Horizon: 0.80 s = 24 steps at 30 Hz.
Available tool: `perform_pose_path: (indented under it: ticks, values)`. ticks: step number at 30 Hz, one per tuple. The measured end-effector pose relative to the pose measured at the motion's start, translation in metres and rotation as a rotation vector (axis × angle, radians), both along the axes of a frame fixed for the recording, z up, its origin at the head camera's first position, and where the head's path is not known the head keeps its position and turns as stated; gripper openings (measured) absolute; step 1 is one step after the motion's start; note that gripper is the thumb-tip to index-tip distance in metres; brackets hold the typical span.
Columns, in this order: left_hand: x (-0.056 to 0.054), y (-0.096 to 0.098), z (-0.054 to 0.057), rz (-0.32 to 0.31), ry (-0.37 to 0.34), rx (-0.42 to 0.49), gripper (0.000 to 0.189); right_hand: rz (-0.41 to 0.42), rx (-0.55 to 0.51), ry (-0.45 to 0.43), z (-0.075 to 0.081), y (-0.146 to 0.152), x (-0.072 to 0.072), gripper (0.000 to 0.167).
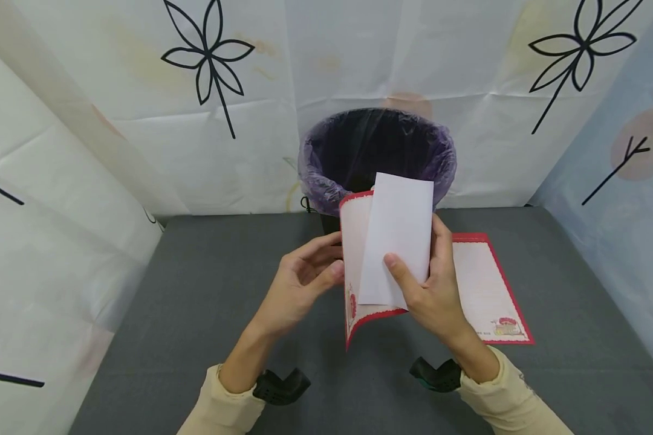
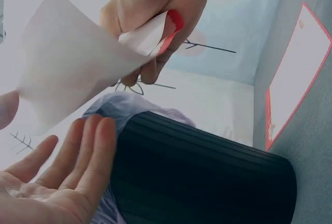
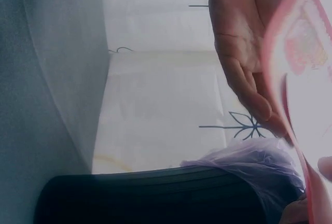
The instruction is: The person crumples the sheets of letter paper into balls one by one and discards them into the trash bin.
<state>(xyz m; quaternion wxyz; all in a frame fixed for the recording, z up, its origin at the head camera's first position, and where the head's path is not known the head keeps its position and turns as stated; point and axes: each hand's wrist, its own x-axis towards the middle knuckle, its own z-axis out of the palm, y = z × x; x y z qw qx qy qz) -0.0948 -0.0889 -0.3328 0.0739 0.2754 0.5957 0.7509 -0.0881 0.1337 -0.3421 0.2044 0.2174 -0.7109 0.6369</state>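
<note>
My right hand (image 1: 432,290) holds a folded white paper (image 1: 399,235) against a red-bordered letter sheet (image 1: 355,241), its thumb across the white paper. The sheet bends, its lower left corner curling down. At the sheet's left edge, my left hand (image 1: 307,275) has its fingers extended and apart from the thumb, with some fingertips hidden behind the sheet. The left wrist view shows these left fingers (image 2: 85,156) loosely straight below the paper. Both papers are held up in front of a dark bin (image 1: 381,142) lined with a purple plastic bag (image 1: 321,181).
A second red-bordered letter sheet (image 1: 492,290) lies on the grey table (image 1: 212,284), right of my right hand. The bin stands at the table's back edge, against a white curtain (image 1: 326,60) with black leaf drawings. More curtain hangs at both sides.
</note>
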Motion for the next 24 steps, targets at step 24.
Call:
perform_pose_path:
  ticks: [24]
  values:
    - [0.009, 0.025, -0.002, 0.275, 0.116, -0.228, 0.041, 0.132, 0.062, 0.012, 0.002, -0.008, 0.007, 0.067]
